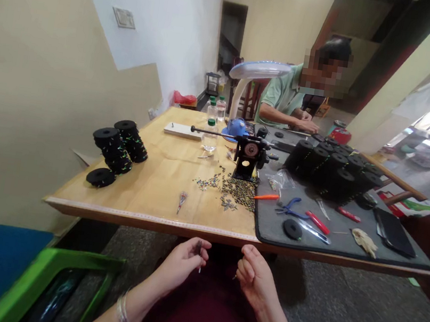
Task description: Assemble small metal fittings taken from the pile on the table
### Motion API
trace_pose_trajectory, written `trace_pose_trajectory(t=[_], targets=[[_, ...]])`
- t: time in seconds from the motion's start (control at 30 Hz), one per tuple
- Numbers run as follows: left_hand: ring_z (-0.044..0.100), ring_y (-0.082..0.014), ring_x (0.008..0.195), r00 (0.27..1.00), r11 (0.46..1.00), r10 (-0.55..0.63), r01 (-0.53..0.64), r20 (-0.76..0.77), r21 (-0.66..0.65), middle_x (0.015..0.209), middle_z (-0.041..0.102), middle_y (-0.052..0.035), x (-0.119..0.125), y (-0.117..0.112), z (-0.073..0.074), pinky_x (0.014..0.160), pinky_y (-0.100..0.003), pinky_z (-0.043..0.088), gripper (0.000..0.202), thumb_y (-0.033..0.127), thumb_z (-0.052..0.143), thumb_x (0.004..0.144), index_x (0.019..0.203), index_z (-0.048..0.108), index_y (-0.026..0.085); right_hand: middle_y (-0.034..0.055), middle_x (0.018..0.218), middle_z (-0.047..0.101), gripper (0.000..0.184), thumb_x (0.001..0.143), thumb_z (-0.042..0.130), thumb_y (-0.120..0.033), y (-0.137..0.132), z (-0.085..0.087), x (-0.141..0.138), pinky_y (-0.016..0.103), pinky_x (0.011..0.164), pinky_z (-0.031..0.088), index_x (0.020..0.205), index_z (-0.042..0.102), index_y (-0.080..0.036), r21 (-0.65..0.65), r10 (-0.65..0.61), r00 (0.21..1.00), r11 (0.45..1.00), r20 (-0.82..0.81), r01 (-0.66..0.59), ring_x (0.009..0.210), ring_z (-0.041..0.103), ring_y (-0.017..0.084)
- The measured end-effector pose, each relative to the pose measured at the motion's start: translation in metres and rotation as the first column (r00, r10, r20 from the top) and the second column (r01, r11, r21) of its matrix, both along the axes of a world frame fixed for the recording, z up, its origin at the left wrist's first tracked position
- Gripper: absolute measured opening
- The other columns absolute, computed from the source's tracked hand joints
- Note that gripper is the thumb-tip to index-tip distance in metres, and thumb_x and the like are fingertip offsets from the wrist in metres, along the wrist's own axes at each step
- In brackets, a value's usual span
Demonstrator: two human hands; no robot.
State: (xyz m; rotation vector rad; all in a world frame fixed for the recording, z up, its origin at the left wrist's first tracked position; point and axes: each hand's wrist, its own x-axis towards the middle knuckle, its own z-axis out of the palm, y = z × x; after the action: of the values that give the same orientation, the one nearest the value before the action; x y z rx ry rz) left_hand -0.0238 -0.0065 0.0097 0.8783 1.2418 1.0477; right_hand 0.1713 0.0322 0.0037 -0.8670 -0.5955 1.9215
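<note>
Just off the table's front edge, over my lap, both hands are raised a short way apart. Fingers and thumb of my left hand point(184, 257) close on a small dark thing point(198, 247) too small to name; a whitish tip shows beneath the thumb. My right hand point(256, 275) is pinched closed, with a tiny bit poking out below the fingers that I cannot make out. Nearest on the wooden table point(146, 188) are a small bundle with a reddish tip point(182, 203) and a heap of tiny dark-and-gold pieces point(240, 190).
Behind the heap stands a black hand-crank winder point(247, 155). Black foam spools are stacked at left point(109, 148) and right point(335, 168). Blue pliers point(292, 207), a red-handled tool point(318, 222) and tweezers point(313, 231) lie on the grey mat point(269, 228). A person point(282, 106) works across the table.
</note>
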Motion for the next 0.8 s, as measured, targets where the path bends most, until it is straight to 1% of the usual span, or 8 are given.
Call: trace_pose_trajectory(t=[0.13,0.27,0.4,0.53,0.6,0.7,0.8], targets=[[0.05,-0.0109,0.062,0.999,0.999,-0.037,0.037,-0.012,0.02,0.069,0.055,0.0019,0.003,-0.002,0.004,0.06,-0.024,0.039,0.023,0.021,0.063,0.069,0.091,0.06,0.014,-0.014,0.038,0.026,0.039,0.068,0.083,-0.04,-0.004,-0.004,-0.002,0.017,0.038,0.01,0.074,0.051,-0.018,0.009,0.028,1.0,1.0,-0.009,-0.028,0.038,0.011,0.004],[0.047,-0.0104,0.063,0.997,0.997,-0.071,0.072,-0.02,0.038,0.07,0.053,0.0024,0.009,-0.002,0.011,0.06,-0.023,0.038,0.024,0.027,0.068,0.068,0.087,0.061,0.014,-0.0138,0.04,0.026,0.038,0.071,0.081,-0.042,-0.009,-0.01,-0.007,0.017,0.038,0.01,0.075,0.051,-0.018,0.037,0.07,0.998,0.997,0.01,-0.07,0.038,0.012,0.003],[0.046,-0.0101,0.062,0.994,0.993,-0.108,0.108,-0.011,0.045,0.069,0.052,0.0026,0.014,-0.003,0.012,0.059,-0.023,0.037,0.026,0.029,0.069,0.068,0.087,0.06,0.014,-0.0129,0.041,0.027,0.036,0.075,0.077,-0.044,-0.012,-0.015,-0.009,0.018,0.039,0.011,0.077,0.052,-0.018,0.082,0.106,0.994,0.991,0.04,-0.109,0.038,0.013,0.004],[0.046,-0.0102,0.062,0.994,0.992,-0.112,0.112,-0.011,0.052,0.069,0.052,0.002,0.016,-0.003,0.009,0.059,-0.023,0.037,0.025,0.028,0.068,0.069,0.087,0.061,0.013,-0.0095,0.044,0.034,0.033,0.081,0.068,-0.046,-0.014,-0.014,-0.009,0.019,0.041,0.014,0.083,0.057,-0.015,0.132,0.128,0.985,0.981,0.112,-0.142,0.041,0.019,0.005],[0.046,-0.0105,0.063,0.994,0.993,-0.109,0.109,-0.013,0.046,0.07,0.053,0.0019,0.016,-0.004,0.008,0.059,-0.023,0.037,0.024,0.028,0.067,0.069,0.088,0.061,0.013,-0.0074,0.047,0.039,0.03,0.082,0.064,-0.044,-0.014,-0.011,-0.009,0.019,0.044,0.017,0.086,0.058,-0.015,0.135,0.119,0.984,0.981,0.133,-0.136,0.043,0.024,0.006],[0.047,-0.011,0.065,0.995,0.994,-0.099,0.099,-0.019,0.042,0.071,0.053,0.0015,0.016,-0.005,0.007,0.06,-0.024,0.038,0.024,0.027,0.067,0.069,0.087,0.061,0.013,-0.0053,0.052,0.044,0.022,0.077,0.059,-0.032,-0.014,-0.006,-0.01,0.019,0.047,0.022,0.09,0.058,-0.014,0.11,0.12,0.985,0.985,0.125,-0.134,0.047,0.029,0.008],[0.046,-0.0107,0.064,0.994,0.993,-0.105,0.106,-0.026,0.047,0.07,0.053,0.0017,0.017,-0.005,0.008,0.06,-0.023,0.038,0.024,0.026,0.067,0.069,0.088,0.061,0.013,-0.0045,0.054,0.047,0.024,0.072,0.055,-0.027,-0.015,-0.003,-0.01,0.02,0.049,0.024,0.091,0.057,-0.014,0.095,0.141,0.982,0.984,0.122,-0.153,0.049,0.031,0.009]])
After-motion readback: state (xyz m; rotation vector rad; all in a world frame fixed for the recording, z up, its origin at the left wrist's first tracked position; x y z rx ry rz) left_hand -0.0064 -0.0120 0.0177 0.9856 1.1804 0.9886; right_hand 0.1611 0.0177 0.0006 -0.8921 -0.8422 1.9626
